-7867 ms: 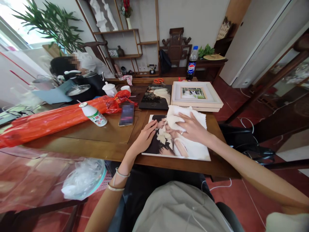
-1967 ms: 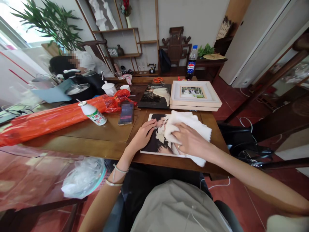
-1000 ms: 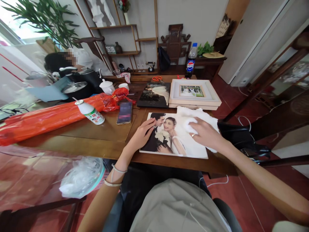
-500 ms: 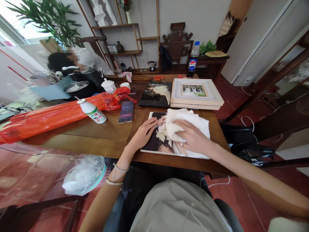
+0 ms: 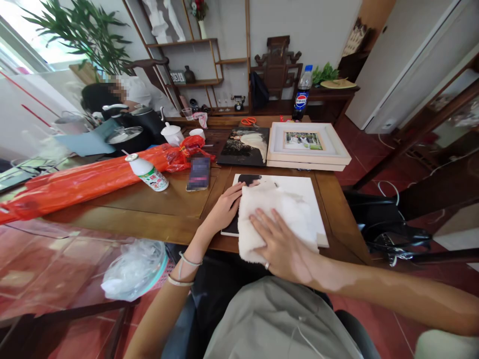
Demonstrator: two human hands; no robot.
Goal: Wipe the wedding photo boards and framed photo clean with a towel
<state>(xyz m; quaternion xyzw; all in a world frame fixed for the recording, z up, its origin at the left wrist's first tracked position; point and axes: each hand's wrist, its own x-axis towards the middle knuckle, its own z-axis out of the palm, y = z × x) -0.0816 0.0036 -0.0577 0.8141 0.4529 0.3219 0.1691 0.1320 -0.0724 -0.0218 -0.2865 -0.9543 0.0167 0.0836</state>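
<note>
A large photo print (image 5: 299, 192) of a couple lies flat at the near edge of the wooden table (image 5: 164, 209). A white cloth (image 5: 277, 214) covers most of its left and middle. My right hand (image 5: 279, 244) lies flat on the cloth, fingers stretched out, a ring on one finger. My left hand (image 5: 224, 209) rests on the print's left edge, fingers loosely extended, holding it still. Two bangles sit on my left wrist.
Behind the print lie a dark photo (image 5: 245, 145) and a white framed picture (image 5: 307, 144). A phone (image 5: 199, 173), a small white bottle (image 5: 147, 172) and a long orange plastic bag (image 5: 86, 182) lie to the left. A person sits at the far left. A cola bottle (image 5: 302, 94) stands beyond.
My right hand has swept the cloth from the print's upper middle down toward its near left corner. The left hand has stayed on the left edge.
</note>
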